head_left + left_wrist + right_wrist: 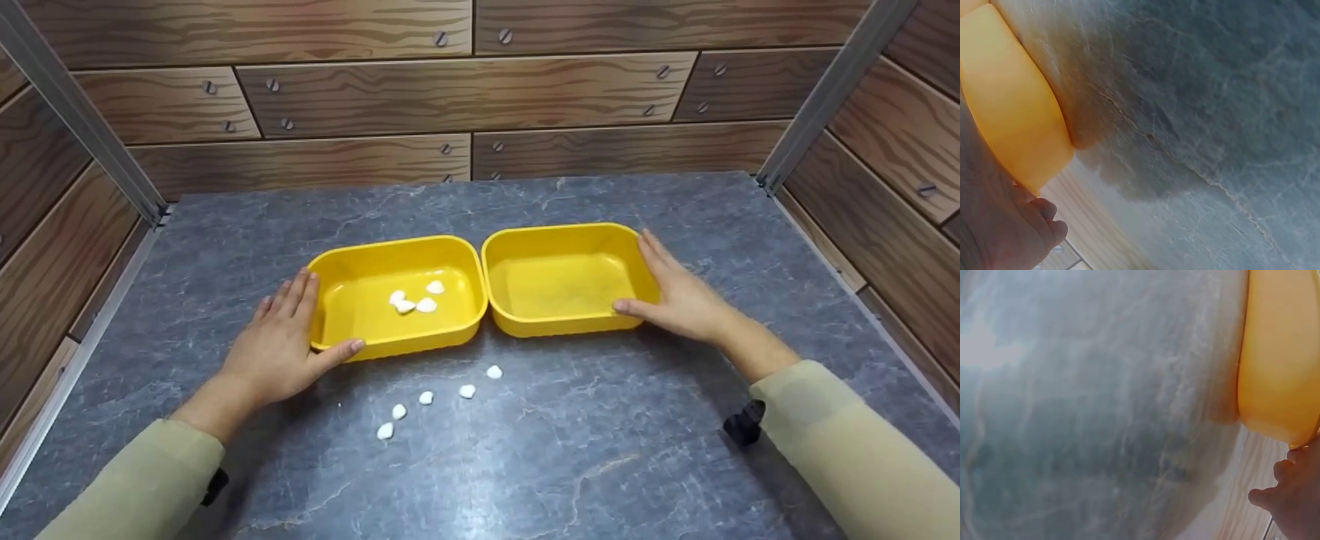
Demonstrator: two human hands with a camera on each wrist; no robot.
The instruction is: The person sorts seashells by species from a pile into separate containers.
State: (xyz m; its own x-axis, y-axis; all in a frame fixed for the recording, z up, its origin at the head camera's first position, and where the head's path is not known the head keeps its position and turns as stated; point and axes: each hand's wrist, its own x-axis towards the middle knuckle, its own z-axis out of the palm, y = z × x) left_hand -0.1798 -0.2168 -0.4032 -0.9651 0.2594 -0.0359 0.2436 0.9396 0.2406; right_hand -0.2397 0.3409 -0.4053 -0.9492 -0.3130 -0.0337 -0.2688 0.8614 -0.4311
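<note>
Two yellow rectangular containers stand side by side on the table, their near ends touching. Several small white shell-like pieces (426, 305) lie inside the left container (409, 348); the right container (562, 327) shows a bare floor. My left hand (277, 352) grips the outer end of the left one, thumb on its front rim and fingers along its end wall. At the opposite end, my right hand (679, 300) holds the right container, its thumb at the front rim and its fingers against the end wall. Both wrist views show fingers beside a yellow wall.
Several more white pieces (426, 398) are strewn in a slanting row on the grey marbled table (570, 435), in front of the containers. Wood-patterned panels (465, 94) enclose the back and sides, with metal posts (825, 97) at the back corners.
</note>
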